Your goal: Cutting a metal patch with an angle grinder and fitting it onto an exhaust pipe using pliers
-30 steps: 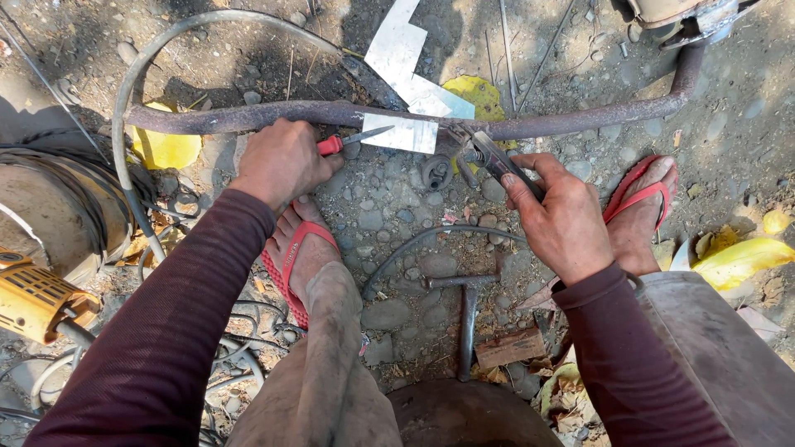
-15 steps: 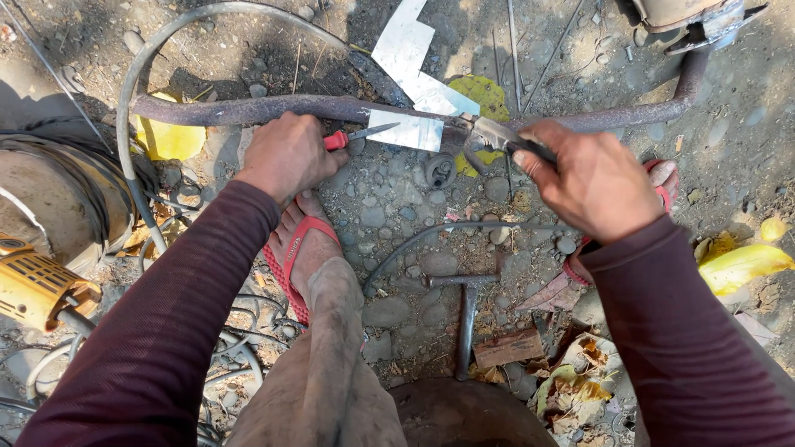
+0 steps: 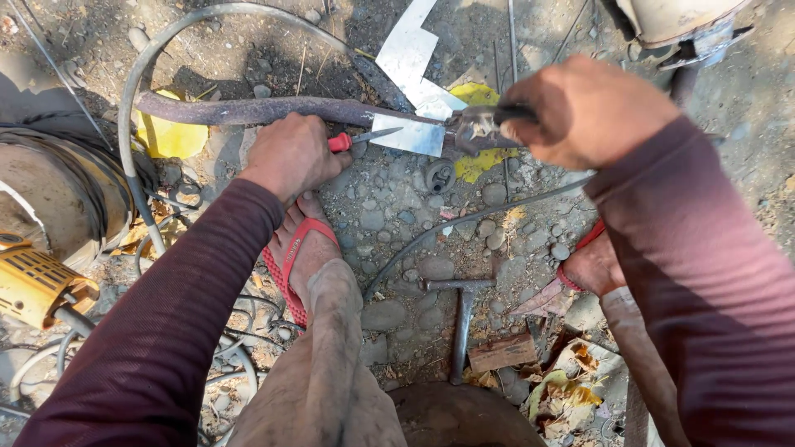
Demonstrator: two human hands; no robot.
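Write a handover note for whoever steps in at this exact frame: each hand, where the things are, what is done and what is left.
Left hand: closed on a red-handled screwdriver, tip lying on the small shiny sheet-metal piece.
Right hand: closed on dark-handled pliers, blurred, jaws at the sheet's right edge.
Sheet sits against the long rusty curved metal bar on gravel.
Steel hammer lies unused between the feet; yellow power tool at far left.
Done: sheet placed on bar. Left: whether it is fixed cannot be told.
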